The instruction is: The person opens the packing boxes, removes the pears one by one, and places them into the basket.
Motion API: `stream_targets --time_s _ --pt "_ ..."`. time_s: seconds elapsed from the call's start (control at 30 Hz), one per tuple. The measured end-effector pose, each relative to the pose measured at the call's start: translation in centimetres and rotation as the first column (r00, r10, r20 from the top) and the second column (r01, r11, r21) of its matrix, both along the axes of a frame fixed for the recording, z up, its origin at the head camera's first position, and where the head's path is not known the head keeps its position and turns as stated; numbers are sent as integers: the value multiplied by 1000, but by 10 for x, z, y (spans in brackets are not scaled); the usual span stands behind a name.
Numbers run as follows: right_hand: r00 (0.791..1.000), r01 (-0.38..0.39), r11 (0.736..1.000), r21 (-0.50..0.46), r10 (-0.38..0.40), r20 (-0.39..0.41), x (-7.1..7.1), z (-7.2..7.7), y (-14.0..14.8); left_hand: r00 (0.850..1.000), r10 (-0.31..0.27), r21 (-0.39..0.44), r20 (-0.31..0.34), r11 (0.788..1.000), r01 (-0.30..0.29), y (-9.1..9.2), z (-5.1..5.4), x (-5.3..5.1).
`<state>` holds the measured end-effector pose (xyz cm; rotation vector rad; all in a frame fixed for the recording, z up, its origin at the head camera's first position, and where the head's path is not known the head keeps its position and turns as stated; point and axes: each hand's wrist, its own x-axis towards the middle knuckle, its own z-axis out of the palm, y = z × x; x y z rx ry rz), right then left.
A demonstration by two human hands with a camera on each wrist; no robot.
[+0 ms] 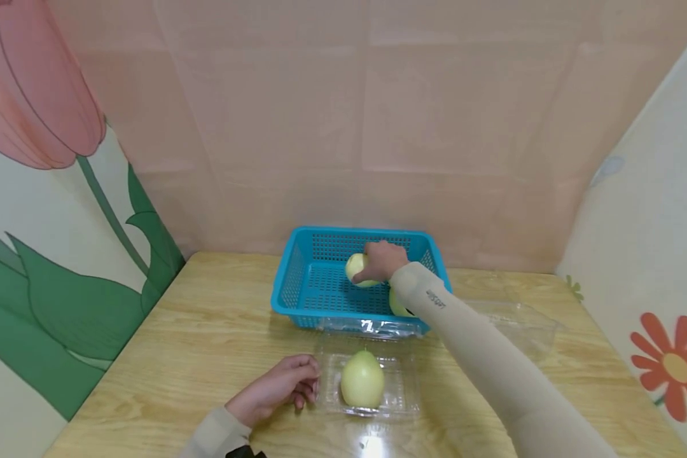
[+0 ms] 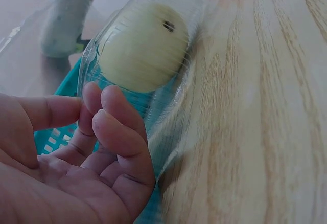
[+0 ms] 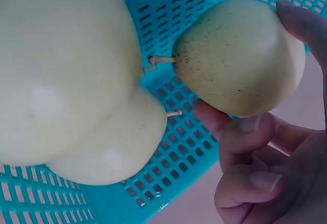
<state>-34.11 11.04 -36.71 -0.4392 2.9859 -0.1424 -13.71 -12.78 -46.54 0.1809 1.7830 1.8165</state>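
In the head view my right hand (image 1: pixel 382 261) grips a pale yellow-green pear (image 1: pixel 357 270) inside the blue perforated basket (image 1: pixel 283 280). From the right wrist, the thumb and fingers hold this pear (image 3: pixel 240 58) at the end away from its stem. Two more pears sit beside it, a large near one (image 3: pixel 61 70) and another (image 3: pixel 120 142) partly behind. My left hand (image 1: pixel 280 388) pinches the left edge of a clear plastic container (image 1: pixel 403 381) between thumb and finger. One pear (image 1: pixel 362 380) stands in that container, stem up.
Another clear plastic container (image 1: pixel 515 321) lies right of the basket, partly behind my right sleeve. The open container's lid (image 1: pixel 372 327) leans at the basket's front wall. A wood-grain table (image 1: pixel 206 318) meets a pinkish covering (image 1: pixel 320 159) at the back.
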Motion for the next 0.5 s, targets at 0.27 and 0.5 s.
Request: stream_targets --time_s 0.27,0.5 --pt "999 36 998 53 -37 31 -1 -6 -5 1000 13 -7 13 1000 -12 -1 -1 1" --pt "998 30 998 63 -33 45 -3 -13 -1 1000 6 4 1 1000 -6 -2 -1 3"
